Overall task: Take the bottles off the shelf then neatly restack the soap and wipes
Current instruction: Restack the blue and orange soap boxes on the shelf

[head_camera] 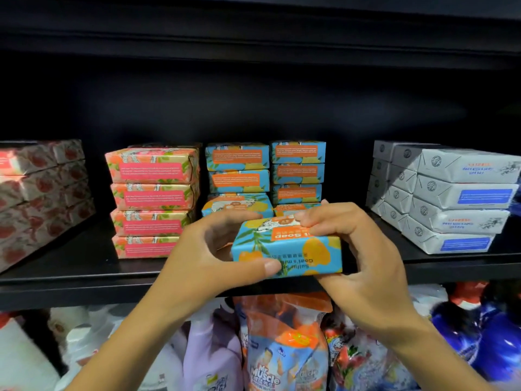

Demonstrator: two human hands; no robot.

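At the shelf (70,266) edge, left hand (203,258) and right hand (363,249) grip 1 blue soap bar (287,249) (print upside down); best turned, then squared onto the blue stack (238,167).

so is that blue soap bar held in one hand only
No, left hand and right hand both grip the blue soap bar.

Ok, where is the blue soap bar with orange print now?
The blue wrapped soap bar is centre of the head view, gripped by left hand and right hand over the black shelf, in front of matching blue stacks.
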